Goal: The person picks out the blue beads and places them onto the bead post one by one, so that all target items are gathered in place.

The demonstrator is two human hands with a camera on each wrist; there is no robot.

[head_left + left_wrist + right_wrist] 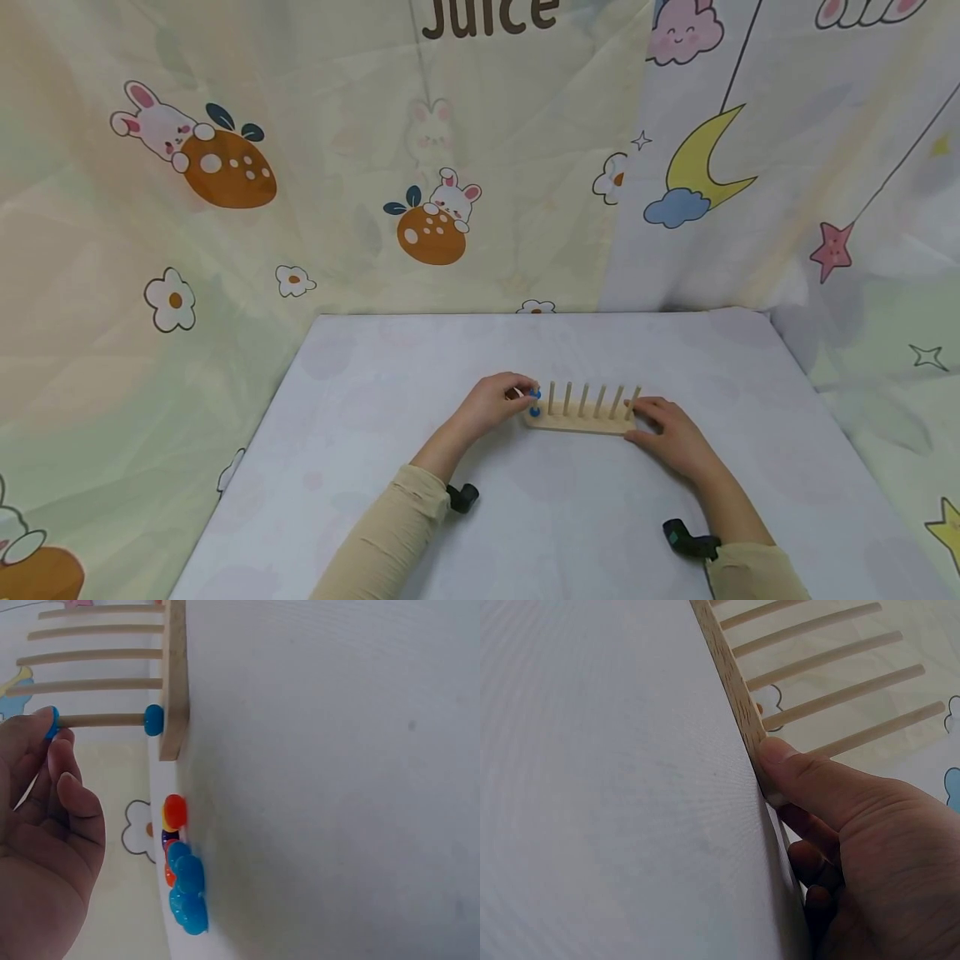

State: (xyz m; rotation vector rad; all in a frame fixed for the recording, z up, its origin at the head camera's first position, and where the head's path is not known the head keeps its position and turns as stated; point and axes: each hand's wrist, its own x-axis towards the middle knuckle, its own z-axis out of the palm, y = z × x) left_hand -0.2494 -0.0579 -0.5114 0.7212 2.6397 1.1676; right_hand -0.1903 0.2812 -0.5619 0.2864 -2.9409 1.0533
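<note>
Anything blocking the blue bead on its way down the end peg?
Nothing visible. The left hand holds a blue bead at the peg top; bare shaft runs down to another bead seated at the base.

I seem to be in a makeshift recording booth: beyond my hands, pastel cartoon bedsheets with bunnies, moon and stars (450, 208) hang as backdrop behind a small table draped in pale cloth (570, 517).
</note>
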